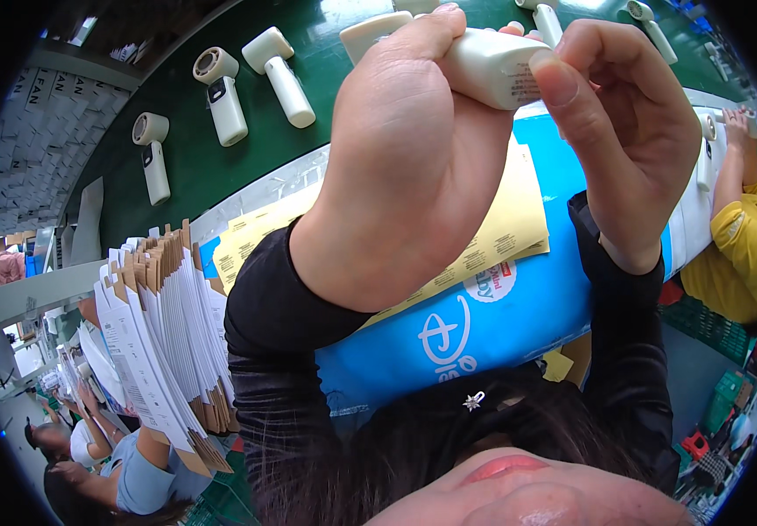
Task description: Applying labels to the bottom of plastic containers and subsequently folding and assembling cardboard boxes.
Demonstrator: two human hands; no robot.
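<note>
A white handheld fan (pixel 488 66) is tilted in front of me, its handle end toward my right. My left hand (pixel 405 167) is closed around its body. At the handle's end, the thumb of my right hand (pixel 637 131) presses beside a patch of small print, fingers curled close to it. Part of the fan is hidden behind my left hand. Below my hands, sheets of yellow printed labels (pixel 519 206) lie on a blue printed bag (pixel 536 307).
More white handheld fans (pixel 291 92) lie spaced out on the green table (pixel 194 171). A stack of flat white cartons (pixel 168 333) stands at my left. A co-worker's yellow sleeve (pixel 738 254) shows at the right; other people (pixel 133 469) sit at lower left.
</note>
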